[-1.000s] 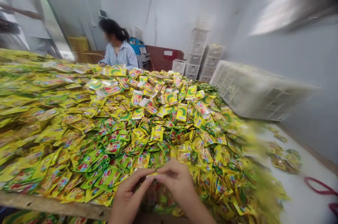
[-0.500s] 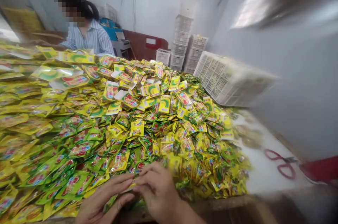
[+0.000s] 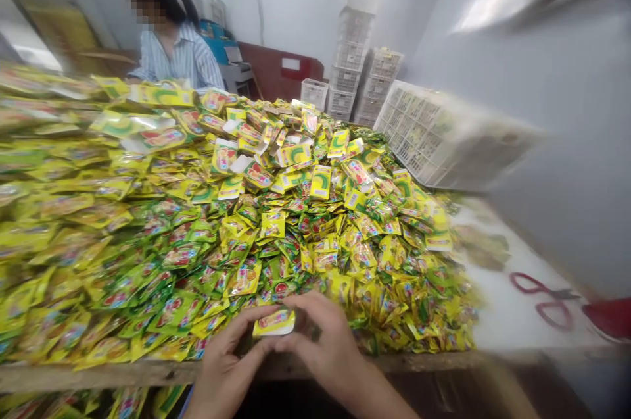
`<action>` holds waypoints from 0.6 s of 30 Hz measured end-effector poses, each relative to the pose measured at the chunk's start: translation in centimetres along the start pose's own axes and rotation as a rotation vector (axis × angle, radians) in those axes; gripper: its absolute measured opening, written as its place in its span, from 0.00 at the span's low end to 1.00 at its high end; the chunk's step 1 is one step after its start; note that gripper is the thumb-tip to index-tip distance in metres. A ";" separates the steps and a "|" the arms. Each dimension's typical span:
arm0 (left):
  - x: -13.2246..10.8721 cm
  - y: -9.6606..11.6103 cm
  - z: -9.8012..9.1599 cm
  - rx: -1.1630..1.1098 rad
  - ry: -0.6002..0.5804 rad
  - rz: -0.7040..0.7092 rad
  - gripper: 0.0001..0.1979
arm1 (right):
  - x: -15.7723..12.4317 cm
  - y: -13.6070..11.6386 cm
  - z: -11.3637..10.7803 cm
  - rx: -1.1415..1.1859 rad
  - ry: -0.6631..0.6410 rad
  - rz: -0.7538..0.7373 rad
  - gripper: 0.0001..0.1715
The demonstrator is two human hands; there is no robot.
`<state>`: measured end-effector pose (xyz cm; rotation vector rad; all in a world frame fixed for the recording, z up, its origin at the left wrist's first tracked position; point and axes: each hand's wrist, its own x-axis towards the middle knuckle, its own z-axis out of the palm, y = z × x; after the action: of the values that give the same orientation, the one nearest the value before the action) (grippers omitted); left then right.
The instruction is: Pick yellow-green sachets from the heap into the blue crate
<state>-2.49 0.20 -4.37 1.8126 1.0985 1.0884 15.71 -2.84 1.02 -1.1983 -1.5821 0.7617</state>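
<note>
Between my two hands, near the front edge of the table, is a small yellow box [image 3: 274, 324] with a pale lower edge. My left hand [image 3: 231, 353] has thumb and fingers closed on the box's left end. My right hand [image 3: 325, 340] grips the right end, its index finger over the top and its thumb below. Just beyond my fingers lies a wide heap of small yellow and green candy packets [image 3: 246, 277]. Several flat yellow-green cartons [image 3: 321, 182], some with flaps open, rest on top of the heap.
Red-handled scissors [image 3: 545, 300] lie on the white tabletop [image 3: 497, 327] at right, near a red object [image 3: 611, 319]. A white plastic crate [image 3: 419, 136] stands tilted behind. Stacked crates [image 3: 350, 57] stand farther back. A person in a striped shirt [image 3: 182, 57] sits across the heap.
My hands have turned so the box now shows between them; before, they hid most of it. The camera view has shifted, bringing the table's front edge and packets below it into sight.
</note>
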 end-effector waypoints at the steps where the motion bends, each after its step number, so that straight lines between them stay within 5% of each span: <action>1: 0.1 0.2 0.0 -0.044 -0.013 -0.040 0.12 | 0.2 0.2 0.0 -0.012 -0.014 0.020 0.21; 4: 0.4 0.5 0.0 -0.098 -0.008 -0.105 0.12 | 0.5 0.7 0.1 -0.045 -0.040 0.000 0.13; 12: 0.9 1.2 -0.3 -0.152 -0.028 -0.066 0.17 | 1.2 -0.2 -0.5 0.017 0.013 -0.075 0.10; 18: 0.0 1.2 1.2 -0.056 -0.047 -0.060 0.18 | 1.5 -0.1 0.6 -0.055 0.065 -0.060 0.08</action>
<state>-1.03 -0.45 -3.81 1.7421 1.0777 1.0263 15.02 -1.43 1.37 -1.1986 -1.5871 0.6382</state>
